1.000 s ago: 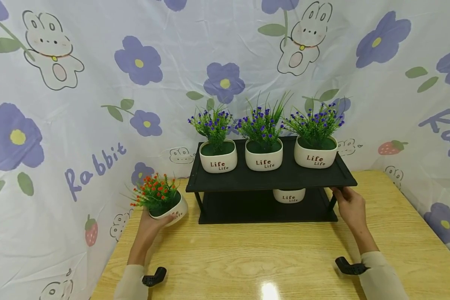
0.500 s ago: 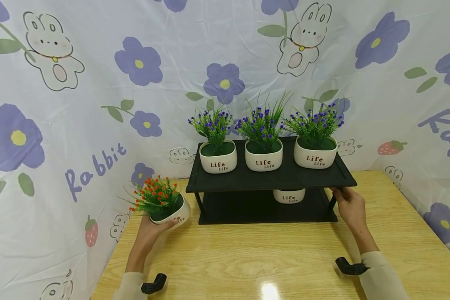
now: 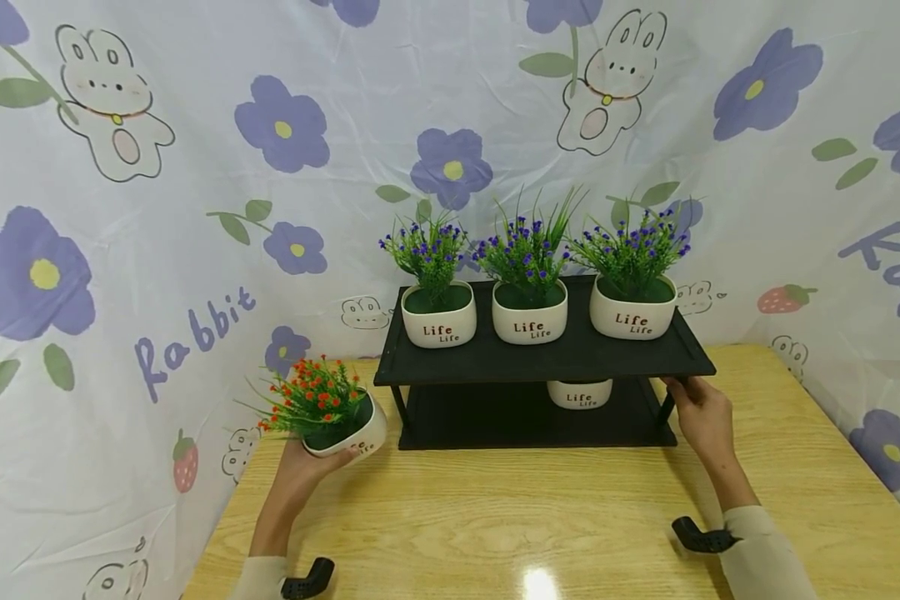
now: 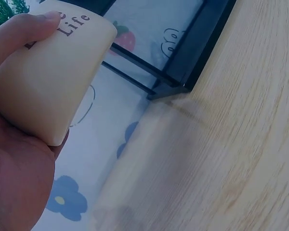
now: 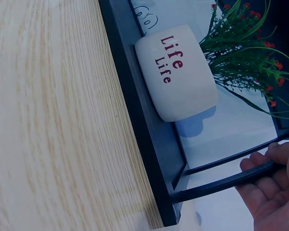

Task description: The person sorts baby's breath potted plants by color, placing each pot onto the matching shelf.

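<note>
My left hand (image 3: pixel 300 475) grips a white potted plant (image 3: pixel 363 433) with orange-red flowers, just left of the black two-tier rack (image 3: pixel 540 362). The pot tilts, its flowers leaning left, and my thumb lies over its "Life" lettering. In the left wrist view the white pot (image 4: pixel 53 77) is held over the wooden table. My right hand (image 3: pixel 705 421) holds the rack's right front post (image 5: pixel 221 185) just under the upper shelf, fingers curled round it in the right wrist view. On the lower shelf stands another white pot (image 5: pixel 178 77) with red flowers, mostly hidden from above.
Three white pots with purple flowers, left (image 3: pixel 438 325), middle (image 3: pixel 528 321) and right (image 3: pixel 632 317), line the upper shelf. The rack stands on a wooden table (image 3: pixel 495 517) against a printed cloth backdrop (image 3: pixel 390 83). The lower shelf's left part (image 3: pixel 472 417) is bare.
My left hand has shifted slightly right and down with the potted plant, bringing it nearer the rack. The right hand stays on the post.
</note>
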`<state>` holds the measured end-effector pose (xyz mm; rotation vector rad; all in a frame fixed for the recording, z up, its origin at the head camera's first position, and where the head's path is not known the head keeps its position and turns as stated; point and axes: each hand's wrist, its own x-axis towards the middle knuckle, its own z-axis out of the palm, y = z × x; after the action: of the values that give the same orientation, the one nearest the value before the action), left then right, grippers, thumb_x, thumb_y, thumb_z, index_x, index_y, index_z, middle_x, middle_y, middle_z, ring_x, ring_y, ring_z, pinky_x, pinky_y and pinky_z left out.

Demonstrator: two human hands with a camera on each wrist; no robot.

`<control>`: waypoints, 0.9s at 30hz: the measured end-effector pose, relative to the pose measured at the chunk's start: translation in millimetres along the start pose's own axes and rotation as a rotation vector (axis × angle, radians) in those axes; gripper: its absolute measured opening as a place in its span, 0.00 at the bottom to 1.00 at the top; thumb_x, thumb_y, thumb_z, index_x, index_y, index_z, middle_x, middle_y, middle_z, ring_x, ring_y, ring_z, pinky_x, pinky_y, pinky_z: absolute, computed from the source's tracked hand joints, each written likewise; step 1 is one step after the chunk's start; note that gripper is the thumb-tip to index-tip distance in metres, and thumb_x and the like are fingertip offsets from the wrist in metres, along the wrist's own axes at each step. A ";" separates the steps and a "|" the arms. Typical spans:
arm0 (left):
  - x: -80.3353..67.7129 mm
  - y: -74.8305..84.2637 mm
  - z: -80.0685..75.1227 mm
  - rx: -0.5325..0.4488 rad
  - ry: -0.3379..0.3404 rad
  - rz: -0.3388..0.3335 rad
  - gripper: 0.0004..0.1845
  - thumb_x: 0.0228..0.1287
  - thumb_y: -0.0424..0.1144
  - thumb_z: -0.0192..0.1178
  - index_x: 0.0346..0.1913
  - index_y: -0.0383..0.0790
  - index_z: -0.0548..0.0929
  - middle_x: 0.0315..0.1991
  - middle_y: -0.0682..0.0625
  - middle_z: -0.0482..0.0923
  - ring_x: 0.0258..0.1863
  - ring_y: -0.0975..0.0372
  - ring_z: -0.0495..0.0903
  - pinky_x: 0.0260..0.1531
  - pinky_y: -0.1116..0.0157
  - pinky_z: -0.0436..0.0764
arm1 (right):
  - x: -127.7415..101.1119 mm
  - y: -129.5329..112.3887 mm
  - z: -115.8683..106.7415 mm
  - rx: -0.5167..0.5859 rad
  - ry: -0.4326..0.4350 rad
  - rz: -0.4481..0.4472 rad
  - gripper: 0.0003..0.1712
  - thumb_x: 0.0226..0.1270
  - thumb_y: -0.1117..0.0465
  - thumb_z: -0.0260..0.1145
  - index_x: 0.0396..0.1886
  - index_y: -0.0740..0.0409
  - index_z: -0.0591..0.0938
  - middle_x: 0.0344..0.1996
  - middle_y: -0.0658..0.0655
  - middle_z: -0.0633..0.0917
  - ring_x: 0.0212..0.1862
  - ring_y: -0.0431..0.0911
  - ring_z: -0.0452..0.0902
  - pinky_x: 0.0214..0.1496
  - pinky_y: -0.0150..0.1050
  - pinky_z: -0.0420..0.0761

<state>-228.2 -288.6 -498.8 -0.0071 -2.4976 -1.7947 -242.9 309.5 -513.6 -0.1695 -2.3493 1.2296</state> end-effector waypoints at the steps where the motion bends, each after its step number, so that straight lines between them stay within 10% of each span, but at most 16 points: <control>1: -0.9 0.9 0.9 -0.003 0.001 0.003 0.54 0.57 0.34 0.81 0.83 0.50 0.61 0.72 0.50 0.72 0.60 0.77 0.77 0.57 0.76 0.78 | 0.0 0.4 0.1 0.002 -0.001 0.000 0.22 0.86 0.55 0.59 0.63 0.66 0.86 0.55 0.72 0.89 0.41 0.09 0.65 0.41 0.11 0.69; 27: -19.8 31.0 38.9 -0.039 -0.166 0.130 0.57 0.51 0.30 0.82 0.83 0.48 0.62 0.74 0.44 0.73 0.62 0.73 0.79 0.61 0.74 0.79 | -1.0 -0.6 0.6 0.009 0.013 -0.015 0.21 0.86 0.56 0.59 0.62 0.68 0.86 0.53 0.73 0.89 0.40 0.09 0.66 0.40 0.12 0.69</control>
<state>-209.2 -241.2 -482.9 -0.3256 -2.5023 -1.8597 -242.3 308.4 -513.8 -0.1565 -2.3302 1.2280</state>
